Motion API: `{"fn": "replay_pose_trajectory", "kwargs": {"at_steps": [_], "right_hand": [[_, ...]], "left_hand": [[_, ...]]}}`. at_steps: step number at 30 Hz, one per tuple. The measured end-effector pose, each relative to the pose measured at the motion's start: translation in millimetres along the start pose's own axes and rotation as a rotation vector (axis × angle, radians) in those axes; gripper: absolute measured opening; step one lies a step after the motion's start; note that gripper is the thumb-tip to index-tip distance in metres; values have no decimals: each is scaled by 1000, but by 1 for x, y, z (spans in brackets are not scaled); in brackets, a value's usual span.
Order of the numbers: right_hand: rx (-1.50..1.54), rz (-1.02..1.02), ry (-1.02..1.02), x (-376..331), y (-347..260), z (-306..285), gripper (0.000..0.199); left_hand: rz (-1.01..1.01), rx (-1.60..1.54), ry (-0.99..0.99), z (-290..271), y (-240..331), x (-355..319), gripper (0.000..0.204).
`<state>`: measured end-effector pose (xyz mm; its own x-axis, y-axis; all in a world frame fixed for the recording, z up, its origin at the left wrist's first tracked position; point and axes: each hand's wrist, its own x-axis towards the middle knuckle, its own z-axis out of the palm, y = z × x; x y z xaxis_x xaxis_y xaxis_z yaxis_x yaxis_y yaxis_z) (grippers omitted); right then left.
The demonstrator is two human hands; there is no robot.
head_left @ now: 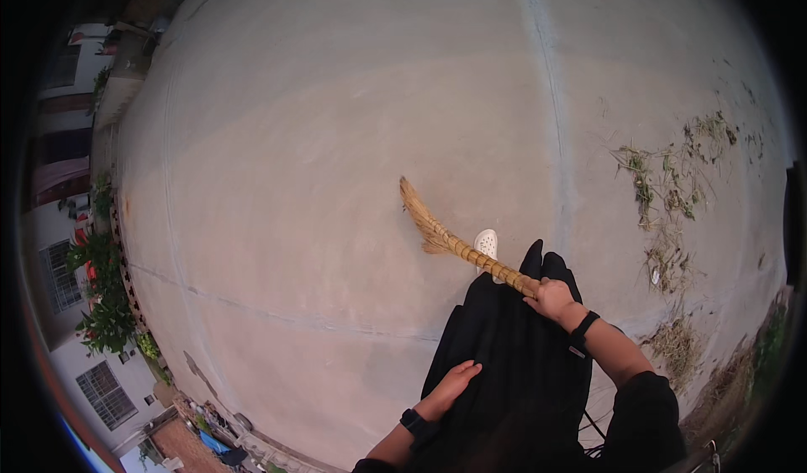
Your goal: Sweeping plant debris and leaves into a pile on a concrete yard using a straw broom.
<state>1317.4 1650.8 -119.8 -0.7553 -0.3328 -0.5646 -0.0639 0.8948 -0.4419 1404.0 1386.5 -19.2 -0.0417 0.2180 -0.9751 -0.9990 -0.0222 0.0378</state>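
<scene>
Broom [450,242] in my right hand [551,298]: dry straw bristles, handle wrapped in woven cane, rough matt look. Ground [336,137]: pale concrete, matt, grainy. My skirt [513,347]: black cloth, soft, matt. Shoe [486,242]: white plastic, smooth. Weed scraps [664,187]: dry, stringy.

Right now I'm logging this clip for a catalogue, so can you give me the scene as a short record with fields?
place: outdoor concrete yard, buildings and plants along the left edge
right hand: gripping the broom by its handle
left hand: flat against the black skirt, holding nothing
broom: straw bristles touching the concrete ahead of the person
foot: one white shoe beside the broom handle
debris: dry grass and weeds scattered on the right
wrists: a dark band on each
</scene>
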Motion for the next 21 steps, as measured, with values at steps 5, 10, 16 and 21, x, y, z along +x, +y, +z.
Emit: {"fn": "replay_pose_trajectory", "kwargs": {"at_steps": [5, 10, 16, 21], "right_hand": [[-138, -191, -111, 155, -88, 40, 21], [-221, -54, -149, 198, -66, 47, 24], [-161, 69, -38, 165, 37, -33, 29], [-168, 164, 44, 141, 148, -104, 28]], "left_hand": [[2, -212, -106, -13, 4, -16, 31], [14, -100, 89, -47, -75, 47, 64], [180, -264, -74, -40, -64, 79, 33], [39, -230, -34, 79, 57, -3, 27]]}}
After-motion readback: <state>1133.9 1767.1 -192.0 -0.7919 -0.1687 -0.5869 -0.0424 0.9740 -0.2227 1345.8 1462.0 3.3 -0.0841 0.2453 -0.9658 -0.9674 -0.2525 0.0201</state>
